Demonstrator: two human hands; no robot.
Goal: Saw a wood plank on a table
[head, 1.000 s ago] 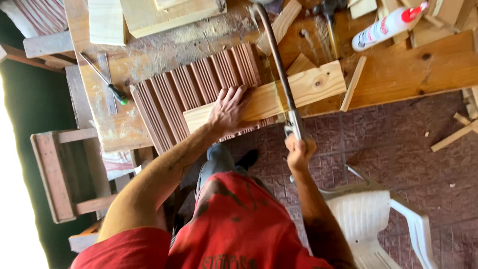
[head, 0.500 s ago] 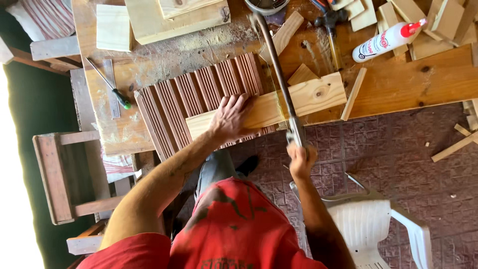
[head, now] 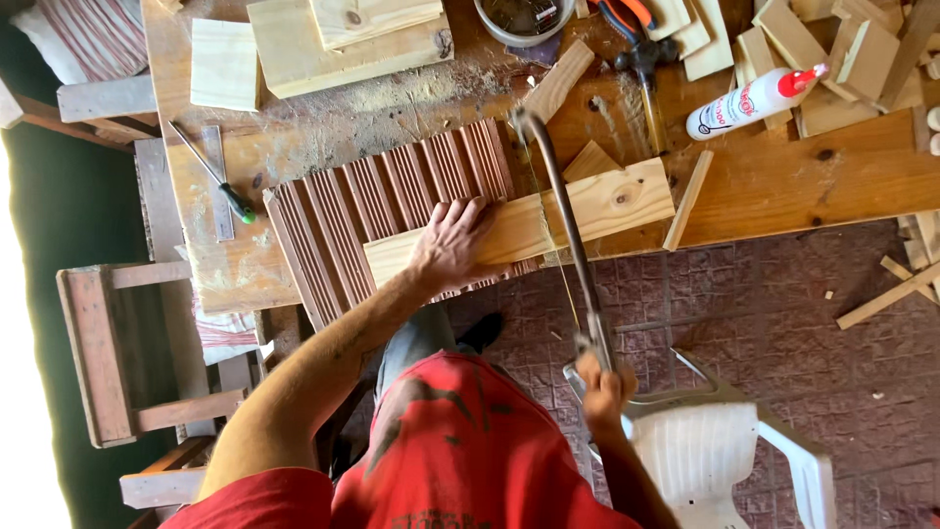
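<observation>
A pale pine plank [head: 607, 201] lies across a ribbed reddish-brown panel [head: 382, 211] at the workbench's near edge. My left hand [head: 452, 243] presses flat on the plank, fingers spread. My right hand [head: 605, 384] grips the handle of a metal hacksaw [head: 558, 196]. Its frame reaches forward over the plank, and the thin blade crosses the plank just right of my left hand.
On the wooden workbench [head: 783, 186] lie a white glue bottle [head: 749, 101], a hammer [head: 641, 59], a green-handled screwdriver [head: 235, 201], a round tub [head: 524, 18], pine boards and many offcuts. A white plastic chair [head: 725, 460] stands at my right, a wooden stool [head: 108, 353] at left.
The saw has been pulled back toward me, with my right hand now lower. My left hand stays on the plank. The view has shifted a little.
</observation>
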